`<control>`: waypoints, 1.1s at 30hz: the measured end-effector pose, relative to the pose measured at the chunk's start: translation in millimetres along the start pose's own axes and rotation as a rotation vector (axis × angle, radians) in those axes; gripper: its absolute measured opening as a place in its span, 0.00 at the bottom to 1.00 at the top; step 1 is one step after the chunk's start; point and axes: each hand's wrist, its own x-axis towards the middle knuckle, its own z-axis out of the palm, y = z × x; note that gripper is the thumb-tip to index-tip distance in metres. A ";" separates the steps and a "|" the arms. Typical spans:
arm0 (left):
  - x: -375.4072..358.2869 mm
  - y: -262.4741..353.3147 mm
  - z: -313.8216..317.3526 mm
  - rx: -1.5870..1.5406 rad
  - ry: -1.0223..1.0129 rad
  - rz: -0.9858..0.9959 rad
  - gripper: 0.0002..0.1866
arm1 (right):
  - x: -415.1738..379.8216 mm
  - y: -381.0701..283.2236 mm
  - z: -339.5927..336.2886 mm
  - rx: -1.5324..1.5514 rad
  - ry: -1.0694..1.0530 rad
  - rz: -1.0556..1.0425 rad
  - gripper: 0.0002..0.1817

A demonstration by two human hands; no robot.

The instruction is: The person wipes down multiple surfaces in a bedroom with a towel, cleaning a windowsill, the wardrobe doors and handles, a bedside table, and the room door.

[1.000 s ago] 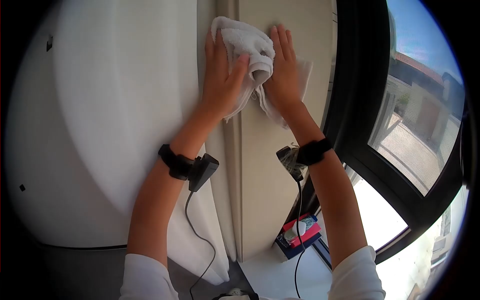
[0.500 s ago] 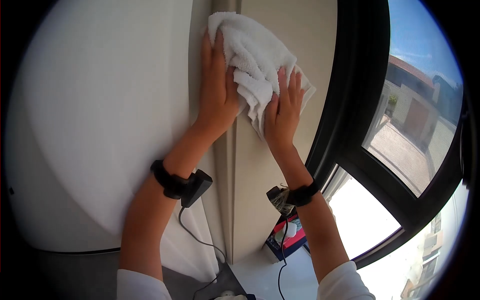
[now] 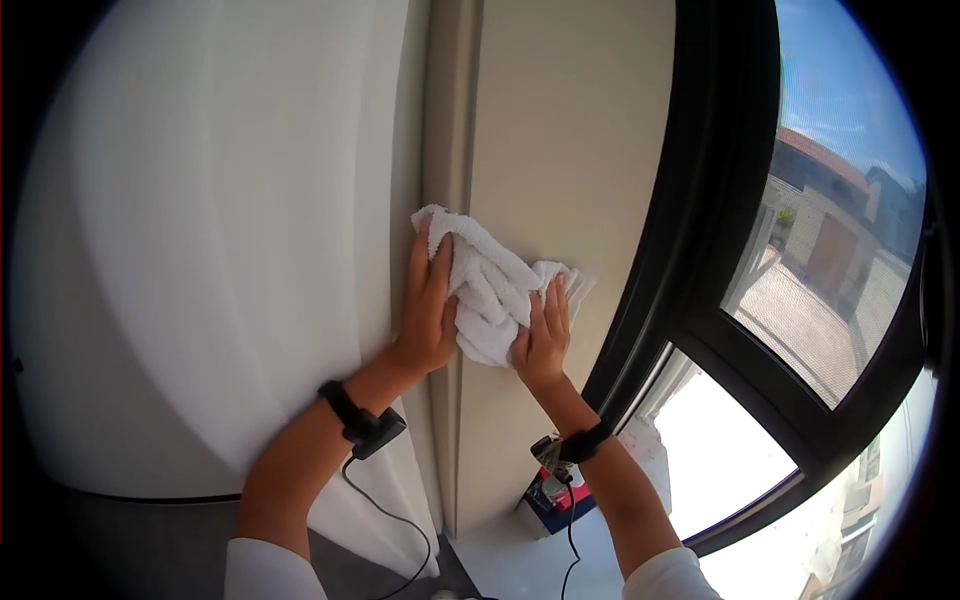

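Observation:
A bunched white terry towel (image 3: 485,290) lies pressed against the beige wall panel (image 3: 570,130) beside the window. My left hand (image 3: 428,310) holds its left side, the thumb resting on the cloth and the fingers up along its edge by the vertical trim. On the towel's lower right part, my right hand (image 3: 545,330) presses with its fingers pointing upward and holds the cloth to the panel. Part of the towel sticks out past the right fingertips. Black straps with small devices and cables sit on both wrists.
A white curtain (image 3: 230,230) hangs close on the left. The black window frame (image 3: 690,280) runs along the right, with a mesh screen (image 3: 830,230) in it. Below stands a dark blue and red box (image 3: 545,510) on a white surface. Cables (image 3: 400,520) dangle beneath the wrists.
Both hands have moved down the wall panel with the towel, from near the top of the view to about its middle. The towel looks more bunched.

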 end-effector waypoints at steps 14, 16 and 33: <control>-28.5 -19.5 7.0 -0.130 -0.254 -0.208 0.29 | 89.1 -1.3 -4.7 0.159 -0.042 0.066 0.26; -7.7 -2.7 7.2 -0.118 -0.153 -0.246 0.29 | 149.8 -18.4 -5.3 0.143 -0.044 -0.045 0.24; -130.5 4.5 39.5 -0.133 -0.231 -0.343 0.33 | 19.9 -37.5 -0.1 -0.206 -0.249 -0.473 0.21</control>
